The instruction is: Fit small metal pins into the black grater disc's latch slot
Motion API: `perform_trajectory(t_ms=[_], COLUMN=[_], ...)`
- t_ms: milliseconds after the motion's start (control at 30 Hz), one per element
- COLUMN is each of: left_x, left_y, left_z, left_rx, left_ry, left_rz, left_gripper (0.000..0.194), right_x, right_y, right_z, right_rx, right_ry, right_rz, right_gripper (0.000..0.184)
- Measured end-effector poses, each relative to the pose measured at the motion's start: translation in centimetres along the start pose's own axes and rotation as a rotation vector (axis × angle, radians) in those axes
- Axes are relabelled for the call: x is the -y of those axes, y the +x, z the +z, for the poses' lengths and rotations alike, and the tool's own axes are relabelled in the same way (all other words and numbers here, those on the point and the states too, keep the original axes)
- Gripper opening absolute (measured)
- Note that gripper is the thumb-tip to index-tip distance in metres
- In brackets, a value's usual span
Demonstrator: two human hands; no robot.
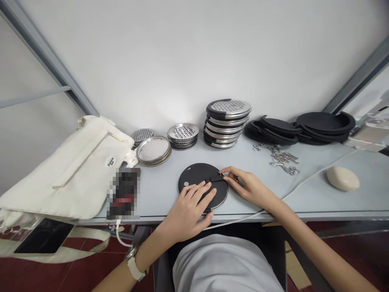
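A round black disc (pixel 199 171) lies on the table near its front edge, with a thin metal rim showing at its lower right. A dark strip runs across it. My left hand (pixel 188 211) rests on the disc, fingers stretched out over its face and thumb by the near rim. At the disc's right edge, the thumb and forefinger of my right hand (pixel 247 184) are pinched together. Something small and shiny shows at those fingertips, too small to name. To the right lie several small metal clips (pixel 282 156).
Behind the disc stand a tall stack of grater discs in black holders (pixel 227 125), a shorter grater stack (pixel 183 136) and plain metal discs (pixel 153 150). Black round holders (pixel 323 125) sit back right. A white bag (pixel 69 170), phone (pixel 124 192), white cable (pixel 310 176) and cream mouse-like object (pixel 343 178) lie around.
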State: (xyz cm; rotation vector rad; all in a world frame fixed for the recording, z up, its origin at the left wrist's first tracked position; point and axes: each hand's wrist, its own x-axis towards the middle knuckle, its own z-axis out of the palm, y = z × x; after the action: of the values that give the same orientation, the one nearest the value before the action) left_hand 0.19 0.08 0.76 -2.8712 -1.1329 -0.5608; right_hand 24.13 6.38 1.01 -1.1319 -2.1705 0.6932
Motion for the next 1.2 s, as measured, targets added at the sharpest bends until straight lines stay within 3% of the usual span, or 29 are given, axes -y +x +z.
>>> perform_trajectory(t_ms=[367,533,933,1200], left_x=[0.05,0.07,0.03,-0.02], left_y=[0.02,-0.06,0.0,-0.09], left_z=[-0.04,0.02,-0.02,0.02], left_rx=[0.006,0.003,0.012,0.013], left_ry=[0.006,0.006,0.006,0.005], left_rz=[-0.004,-0.002,-0.007,-0.008], left_gripper=[0.05,0.051,0.05,0.051], right_x=[0.1,-0.31,0.14,-0.17], right_y=[-0.06,0.07,0.22,0.09], right_z=[0.14,0.18,-0.22,0.07], right_rx=[-0.087,-0.145,-0.204,-0.216], right_ry=[0.016,0.01,-0.071,-0.052], right_rz=[-0.008,-0.037,-0.159,-0.092], right_gripper=[0.018,0.006,0.011,0.011])
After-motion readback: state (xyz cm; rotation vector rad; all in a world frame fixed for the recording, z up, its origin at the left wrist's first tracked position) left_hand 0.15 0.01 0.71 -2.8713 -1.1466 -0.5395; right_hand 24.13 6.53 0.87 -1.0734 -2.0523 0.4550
